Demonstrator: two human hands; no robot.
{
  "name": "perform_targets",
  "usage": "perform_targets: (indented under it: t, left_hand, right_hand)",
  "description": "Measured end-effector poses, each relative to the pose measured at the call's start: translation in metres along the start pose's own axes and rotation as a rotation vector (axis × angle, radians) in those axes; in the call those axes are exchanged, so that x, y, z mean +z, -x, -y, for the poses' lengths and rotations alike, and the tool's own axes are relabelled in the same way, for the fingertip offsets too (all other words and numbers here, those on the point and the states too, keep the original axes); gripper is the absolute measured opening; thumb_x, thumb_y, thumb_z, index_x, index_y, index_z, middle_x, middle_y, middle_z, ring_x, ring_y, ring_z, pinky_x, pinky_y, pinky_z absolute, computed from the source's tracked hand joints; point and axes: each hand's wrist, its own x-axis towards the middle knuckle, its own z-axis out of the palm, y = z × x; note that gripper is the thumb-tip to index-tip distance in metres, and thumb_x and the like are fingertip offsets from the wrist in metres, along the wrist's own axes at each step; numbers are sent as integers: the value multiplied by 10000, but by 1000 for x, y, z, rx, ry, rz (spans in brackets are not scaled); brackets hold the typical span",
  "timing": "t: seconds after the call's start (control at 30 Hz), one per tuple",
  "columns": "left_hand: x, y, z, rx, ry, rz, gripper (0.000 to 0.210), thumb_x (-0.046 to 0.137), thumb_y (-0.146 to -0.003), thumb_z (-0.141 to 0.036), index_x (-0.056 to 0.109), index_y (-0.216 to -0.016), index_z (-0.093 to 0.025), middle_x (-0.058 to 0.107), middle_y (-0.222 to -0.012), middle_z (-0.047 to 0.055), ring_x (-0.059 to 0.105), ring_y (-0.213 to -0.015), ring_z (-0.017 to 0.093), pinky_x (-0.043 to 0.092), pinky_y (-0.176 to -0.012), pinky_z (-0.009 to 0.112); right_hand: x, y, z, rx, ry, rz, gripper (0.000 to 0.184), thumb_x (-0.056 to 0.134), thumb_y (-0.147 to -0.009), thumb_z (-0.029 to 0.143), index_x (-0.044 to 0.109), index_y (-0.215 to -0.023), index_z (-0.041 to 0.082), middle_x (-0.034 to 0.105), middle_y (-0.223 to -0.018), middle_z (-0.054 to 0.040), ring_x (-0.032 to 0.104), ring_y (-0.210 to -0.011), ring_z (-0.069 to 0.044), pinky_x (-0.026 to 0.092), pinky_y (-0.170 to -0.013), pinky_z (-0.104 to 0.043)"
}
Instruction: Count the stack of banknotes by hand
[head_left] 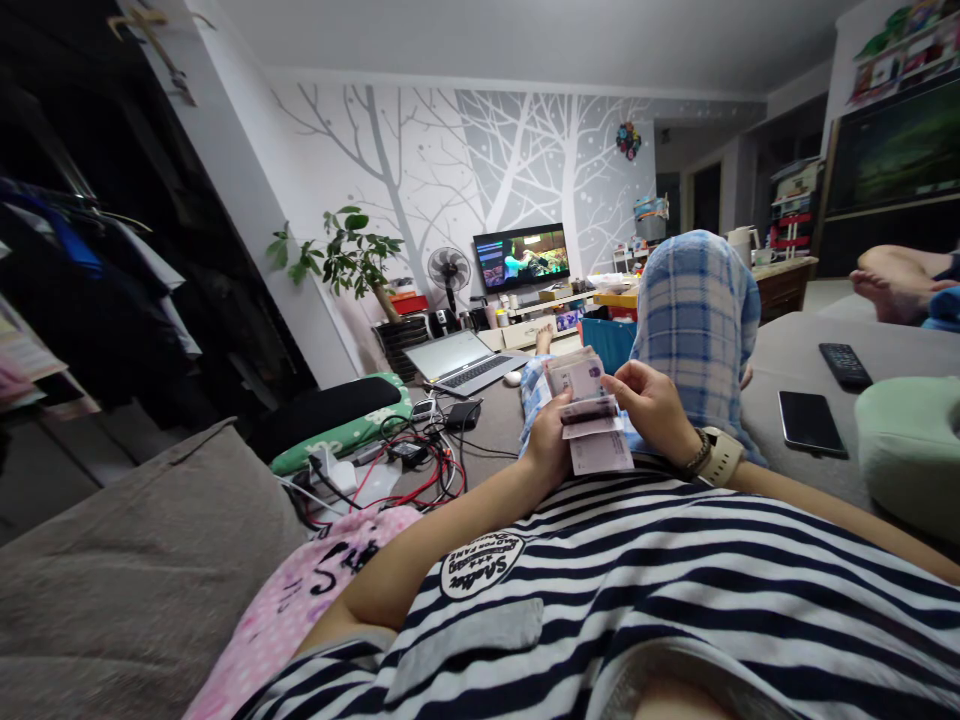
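Over my lap, a stack of banknotes (576,376) sits in my left hand (549,440), whose fingers are closed round its near edge. Several pale purple notes fan down below the thumb, and the lowest banknote (602,453) lies near my striped shirt (660,560). My right hand (658,408), with a pale watch (722,457) and a bracelet on its wrist, pinches the right edge of the notes between thumb and finger. How many notes that pinch holds is too small to tell. My raised knee in blue plaid (694,300) stands behind the right hand.
Left of me lie an open laptop (465,362), a white mouse (513,379) and tangled cables (427,470). To the right are a phone (811,422), a remote (845,366) and a green cushion (911,440). Another person's foot (892,283) rests at far right. A television (523,258) is lit ahead.
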Motion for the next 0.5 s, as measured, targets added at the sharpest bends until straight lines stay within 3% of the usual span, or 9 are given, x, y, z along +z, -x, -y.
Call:
perform_targets:
  t: [0.23,0.5]
  left_hand:
    - [-1,-1,1,131,-88,-82,147,603,-839,-163,725,-902,-109,777,-790,94,759,-842,247,588,-855,345]
    - [3,-5,-1,96,2,-117,243,598,-880,-252,729,-1042,-126,798,-892,99,758,-942,277,590,-890,382]
  right_hand:
    - [2,-1,-4,-11,4,15,410,630,-866,553,522,-655,218,503,-580,25,423,-561,-141,330,-557,-294]
    - [1,3,1,-63,-58,41,397,597,-901,526,524,-661,219,509,-606,18,439,-588,-147,354,-572,-293]
